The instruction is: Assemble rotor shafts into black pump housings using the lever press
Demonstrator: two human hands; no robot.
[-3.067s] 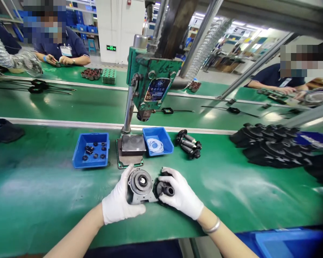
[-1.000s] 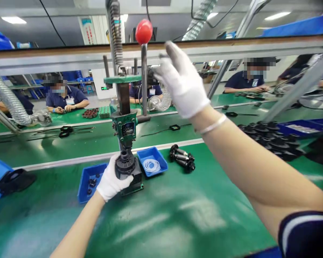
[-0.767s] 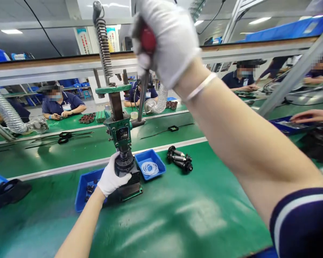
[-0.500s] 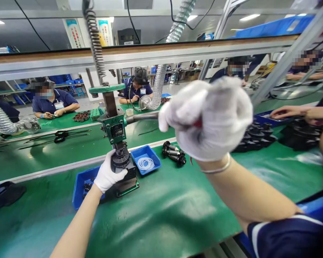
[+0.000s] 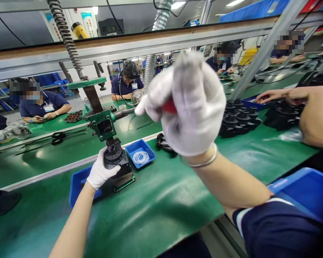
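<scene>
A green hand press (image 5: 104, 126) stands on the green table, its ram down on a round black part (image 5: 114, 154). Around that part's near left side my left hand (image 5: 101, 171), in a white glove, is wrapped with the thumb in front. My right hand (image 5: 190, 107), also gloved and slightly blurred, is closed around the red grip (image 5: 170, 106) of the press lever (image 5: 123, 113). Most of the grip is hidden by the fingers. Beside the press base sits a blue tray (image 5: 140, 163) with white rings (image 5: 140, 157).
Another blue tray (image 5: 74, 186) is left of the press. Black shaft-like parts (image 5: 164, 143) lie behind my right hand. Stacked black parts (image 5: 237, 118) stand at the right, near another person's hand (image 5: 269, 96). A coiled spring (image 5: 67, 36) hangs above the press. People sit across the table.
The view has shifted, so the press and trays appear further left. My right hand still grips the lever, and my left hand stays on the black part.
</scene>
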